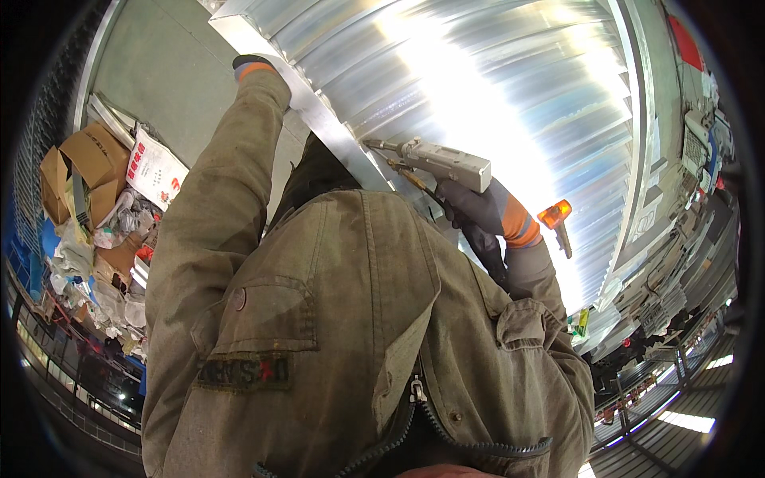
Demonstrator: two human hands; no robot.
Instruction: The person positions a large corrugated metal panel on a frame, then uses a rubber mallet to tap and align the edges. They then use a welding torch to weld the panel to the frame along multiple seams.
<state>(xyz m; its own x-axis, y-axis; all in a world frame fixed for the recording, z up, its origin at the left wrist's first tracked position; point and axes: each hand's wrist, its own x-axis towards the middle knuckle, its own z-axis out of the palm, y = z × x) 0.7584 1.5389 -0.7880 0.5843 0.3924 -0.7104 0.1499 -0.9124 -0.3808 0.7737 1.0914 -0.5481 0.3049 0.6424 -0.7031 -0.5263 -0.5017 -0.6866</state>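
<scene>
My right hand (474,203), in a dark glove with an orange and grey cuff, wraps round the grip of a pistol-shaped welding gun (450,162) with a silver-grey body. The gun's narrow nozzle points left and reaches the edge of a large ribbed metal panel (382,95). A brass-coloured part runs beneath its body. At the panel's far left, my left hand (256,65), gloved in dark and orange, is against the flat metal edge beam (315,103). The beam and sleeve conceal most of its fingers, so its grip does not show.
On the panel near my right wrist lies an orange translucent piece (555,213) with a grey stem. Left on the floor are an open cardboard box (88,171), a white printed sack (155,169) and heaped plastic waste. Beyond the panel's right rail (637,119) is clutter.
</scene>
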